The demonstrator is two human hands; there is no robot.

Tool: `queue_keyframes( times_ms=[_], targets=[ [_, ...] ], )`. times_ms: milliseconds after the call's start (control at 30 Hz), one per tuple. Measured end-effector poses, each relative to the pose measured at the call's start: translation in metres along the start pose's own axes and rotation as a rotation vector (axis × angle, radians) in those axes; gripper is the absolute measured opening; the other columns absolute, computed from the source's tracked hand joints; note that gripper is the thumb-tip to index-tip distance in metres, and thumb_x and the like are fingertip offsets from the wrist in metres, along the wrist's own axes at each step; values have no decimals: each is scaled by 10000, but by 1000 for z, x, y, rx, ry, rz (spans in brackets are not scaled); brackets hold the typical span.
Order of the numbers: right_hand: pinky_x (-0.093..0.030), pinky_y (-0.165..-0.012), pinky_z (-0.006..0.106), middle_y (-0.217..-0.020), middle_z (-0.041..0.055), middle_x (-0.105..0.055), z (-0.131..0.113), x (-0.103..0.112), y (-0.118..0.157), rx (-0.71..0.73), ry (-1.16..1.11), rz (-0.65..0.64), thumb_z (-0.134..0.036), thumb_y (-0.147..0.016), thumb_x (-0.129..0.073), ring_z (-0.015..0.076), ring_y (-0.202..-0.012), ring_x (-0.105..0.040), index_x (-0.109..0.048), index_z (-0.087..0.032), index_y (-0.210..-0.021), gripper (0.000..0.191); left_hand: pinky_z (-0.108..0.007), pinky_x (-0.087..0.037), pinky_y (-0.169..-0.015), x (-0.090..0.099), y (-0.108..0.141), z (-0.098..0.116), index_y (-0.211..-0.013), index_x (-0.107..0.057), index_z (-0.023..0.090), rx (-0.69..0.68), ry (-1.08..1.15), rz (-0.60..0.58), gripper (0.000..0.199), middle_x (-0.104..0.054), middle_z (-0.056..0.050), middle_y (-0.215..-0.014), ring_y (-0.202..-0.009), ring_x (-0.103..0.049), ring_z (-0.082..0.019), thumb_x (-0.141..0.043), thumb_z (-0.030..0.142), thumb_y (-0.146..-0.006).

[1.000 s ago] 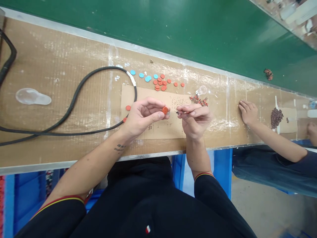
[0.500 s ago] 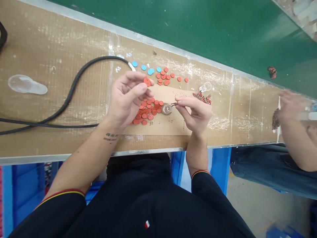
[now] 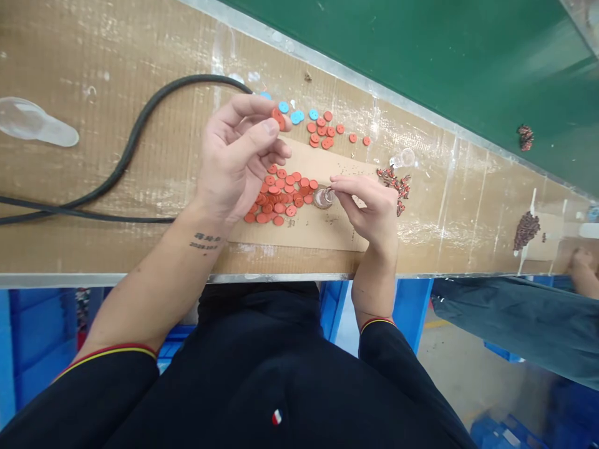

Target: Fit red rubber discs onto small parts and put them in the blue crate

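On the cardboard sheet (image 3: 299, 234), the fingers of the left hand (image 3: 238, 156) pinch an orange disc (image 3: 279, 118). Those of the right hand (image 3: 369, 209) close on a tiny wire piece (image 3: 329, 195).

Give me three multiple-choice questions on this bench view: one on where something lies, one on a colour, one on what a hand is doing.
1. Where do most of the orange discs lie?
A. On the green panel
B. On the cardboard sheet
C. In a blue crate

2. What colour are the few discs that are not orange?
A. Green
B. White
C. Blue

3. What is the left hand doing?
A. Holding an orange disc at its fingertips
B. Lying flat on the bench
C. Gripping the black cable

Answers:
1. B: they lie in a heap on the sheet.
2. C: they show blue, just beyond the sheet.
3. A: the disc sits between thumb and fingers.
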State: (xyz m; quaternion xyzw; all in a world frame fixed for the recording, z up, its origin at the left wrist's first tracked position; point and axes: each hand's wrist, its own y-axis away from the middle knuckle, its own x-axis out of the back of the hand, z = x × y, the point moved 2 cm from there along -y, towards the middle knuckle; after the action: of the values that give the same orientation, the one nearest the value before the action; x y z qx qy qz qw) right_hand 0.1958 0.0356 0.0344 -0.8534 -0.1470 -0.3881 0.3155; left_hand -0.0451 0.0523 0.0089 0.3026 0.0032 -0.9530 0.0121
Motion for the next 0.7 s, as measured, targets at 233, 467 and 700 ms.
queue_keyframes(
  times_ms=[233,467,700],
  targets=[
    [-678,-881,349,-1085,-20,-870,1,-3,0,-8,65,-28,-175,-1010,-635,169,-991,-833,-796,-310,-1056,215,-305,-612,-670,-6,3,5,-925,-724,287,-5,-50,28,384,-768,19,-912,-739,-740,-176,-971,501,-724],
    [-675,-866,352,-1080,-17,-870,1,-4,0,31,70,-18,-188,-1017,-631,171,-982,-833,-789,-306,-1056,201,-301,-585,-680,-6,1,1,-952,-704,264,-2,37,-44,370,-759,38,-924,-724,-711,-139,-974,426,-758],
    [-667,-872,380,-1067,-12,-867,1,-5,0,17,85,-37,-213,-1025,-621,183,-977,-829,-788,-308,-1035,192,-271,-552,-663,-9,1,-3,-955,-685,241,-3,92,-77,394,-754,68,-882,-699,-674,-97,-986,402,-758]
  ],
)
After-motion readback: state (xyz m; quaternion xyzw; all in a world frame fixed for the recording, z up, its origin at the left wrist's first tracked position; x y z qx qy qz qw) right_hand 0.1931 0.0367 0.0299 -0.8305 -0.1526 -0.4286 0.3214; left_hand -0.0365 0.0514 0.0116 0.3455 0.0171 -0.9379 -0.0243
